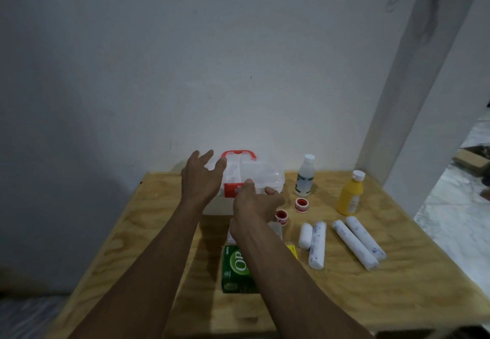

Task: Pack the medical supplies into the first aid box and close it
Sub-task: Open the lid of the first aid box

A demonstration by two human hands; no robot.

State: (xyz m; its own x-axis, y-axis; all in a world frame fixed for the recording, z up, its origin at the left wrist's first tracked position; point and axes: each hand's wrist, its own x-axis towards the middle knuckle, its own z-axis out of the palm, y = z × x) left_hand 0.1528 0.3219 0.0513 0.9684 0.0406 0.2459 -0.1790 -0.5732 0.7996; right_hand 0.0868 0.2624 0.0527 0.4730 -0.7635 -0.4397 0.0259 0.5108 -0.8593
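The first aid box is translucent white with a red handle and a red front latch; it stands shut at the back of the wooden table. My left hand hovers open with spread fingers over the box's left side. My right hand pinches at the red latch on the box's front. Loose supplies lie to the right: a white bottle, a yellow bottle, two red tape rolls, and several white bandage rolls. A green carton lies under my right forearm.
A small yellow packet and a translucent item are partly hidden by my right wrist. A white wall rises right behind the box. The table's right edge drops to a marbled floor. A white pillar stands at the back right.
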